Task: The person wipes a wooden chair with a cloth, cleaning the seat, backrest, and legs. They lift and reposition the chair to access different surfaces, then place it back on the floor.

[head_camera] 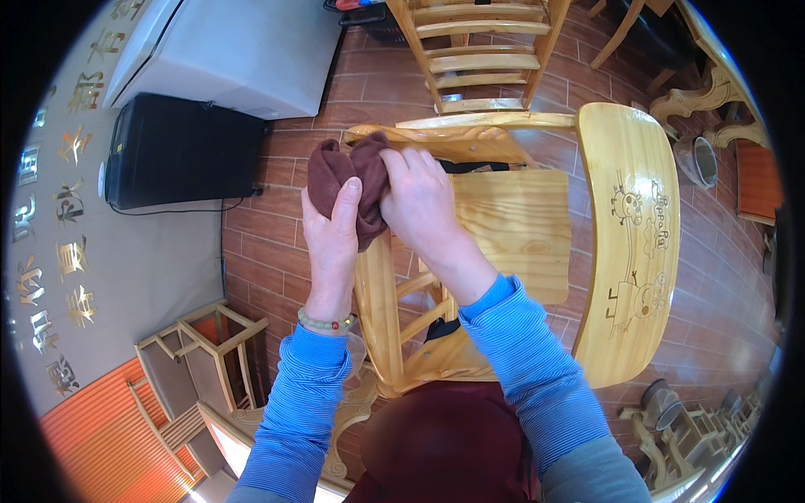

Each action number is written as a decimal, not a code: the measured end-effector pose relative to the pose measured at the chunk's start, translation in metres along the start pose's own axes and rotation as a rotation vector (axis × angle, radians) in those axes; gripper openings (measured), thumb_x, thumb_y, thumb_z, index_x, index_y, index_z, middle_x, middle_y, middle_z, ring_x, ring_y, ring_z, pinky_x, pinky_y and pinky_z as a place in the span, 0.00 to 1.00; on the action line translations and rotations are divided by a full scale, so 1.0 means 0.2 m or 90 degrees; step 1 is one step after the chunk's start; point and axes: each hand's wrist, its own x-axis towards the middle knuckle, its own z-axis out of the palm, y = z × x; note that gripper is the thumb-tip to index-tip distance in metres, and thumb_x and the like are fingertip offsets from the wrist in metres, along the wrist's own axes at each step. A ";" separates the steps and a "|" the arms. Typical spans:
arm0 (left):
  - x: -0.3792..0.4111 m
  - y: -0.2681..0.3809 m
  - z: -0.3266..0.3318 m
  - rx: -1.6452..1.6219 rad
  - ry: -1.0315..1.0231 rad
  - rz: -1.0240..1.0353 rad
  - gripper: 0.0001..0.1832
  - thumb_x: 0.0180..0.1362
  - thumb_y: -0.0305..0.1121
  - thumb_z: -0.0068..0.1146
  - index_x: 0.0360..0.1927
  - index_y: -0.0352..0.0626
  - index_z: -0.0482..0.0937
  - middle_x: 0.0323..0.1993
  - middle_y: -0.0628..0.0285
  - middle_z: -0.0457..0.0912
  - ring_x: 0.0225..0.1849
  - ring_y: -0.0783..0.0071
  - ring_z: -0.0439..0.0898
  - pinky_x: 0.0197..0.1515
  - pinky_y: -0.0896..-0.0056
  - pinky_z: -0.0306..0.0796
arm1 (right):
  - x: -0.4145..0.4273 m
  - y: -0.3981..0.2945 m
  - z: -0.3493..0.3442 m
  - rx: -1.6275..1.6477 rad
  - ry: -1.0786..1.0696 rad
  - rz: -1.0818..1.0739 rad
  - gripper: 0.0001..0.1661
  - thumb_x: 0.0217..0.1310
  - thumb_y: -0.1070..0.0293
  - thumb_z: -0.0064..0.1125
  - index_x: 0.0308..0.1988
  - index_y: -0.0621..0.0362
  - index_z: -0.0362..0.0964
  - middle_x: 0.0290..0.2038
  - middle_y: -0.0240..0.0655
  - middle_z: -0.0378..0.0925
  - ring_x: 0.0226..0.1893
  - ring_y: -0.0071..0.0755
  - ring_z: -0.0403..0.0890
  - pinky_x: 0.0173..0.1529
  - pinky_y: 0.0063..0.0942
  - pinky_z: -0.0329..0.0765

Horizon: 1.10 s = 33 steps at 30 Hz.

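Note:
A crumpled brown cloth (336, 176) is bunched between both hands over the near rail of a wooden high chair. My left hand (333, 220), with a bead bracelet (327, 324) at its wrist, grips the cloth from below, thumb across its front. My right hand (418, 188) has its fingers curled on the cloth's right side. Below the hands lies the chair's curved wooden rail (377, 308). To the right are the flat wooden seat (516, 236) and the backrest (629, 245), which bears engraved cartoon figures and lettering. Black straps (481, 166) show beside the seat.
Another wooden high chair (484, 63) stands at the top. A black wheeled case (185, 151) and a white appliance (239, 56) are at the upper left. Wooden chairs (201, 358) stand lower left. A metal bucket (697, 162) sits at the right on the tiled floor (267, 251).

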 end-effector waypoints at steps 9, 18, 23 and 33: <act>-0.01 0.01 0.02 -0.030 0.007 -0.005 0.30 0.58 0.36 0.63 0.58 0.31 0.65 0.51 0.55 0.74 0.50 0.73 0.74 0.54 0.72 0.69 | 0.00 -0.04 0.05 0.121 0.071 0.042 0.22 0.45 0.78 0.54 0.45 0.68 0.73 0.37 0.46 0.74 0.42 0.51 0.73 0.49 0.39 0.73; -0.03 0.02 0.02 -0.015 0.013 -0.038 0.30 0.58 0.35 0.62 0.59 0.32 0.64 0.55 0.53 0.72 0.54 0.71 0.73 0.55 0.70 0.69 | -0.03 -0.02 0.07 0.035 0.062 0.046 0.18 0.48 0.79 0.53 0.43 0.68 0.74 0.36 0.45 0.74 0.39 0.48 0.75 0.45 0.38 0.74; -0.02 0.02 0.04 0.006 0.016 -0.030 0.30 0.58 0.36 0.63 0.59 0.31 0.65 0.54 0.54 0.73 0.53 0.71 0.73 0.55 0.69 0.68 | 0.00 0.01 0.06 0.003 0.030 0.100 0.13 0.51 0.73 0.52 0.38 0.65 0.74 0.33 0.45 0.75 0.38 0.49 0.76 0.45 0.41 0.74; 0.13 0.05 -0.03 0.095 0.054 0.148 0.21 0.54 0.27 0.64 0.50 0.29 0.73 0.46 0.56 0.79 0.46 0.74 0.77 0.49 0.73 0.72 | -0.42 -0.12 -0.33 0.031 -0.010 0.065 0.28 0.52 0.69 0.58 0.54 0.63 0.68 0.46 0.44 0.73 0.47 0.47 0.74 0.49 0.40 0.71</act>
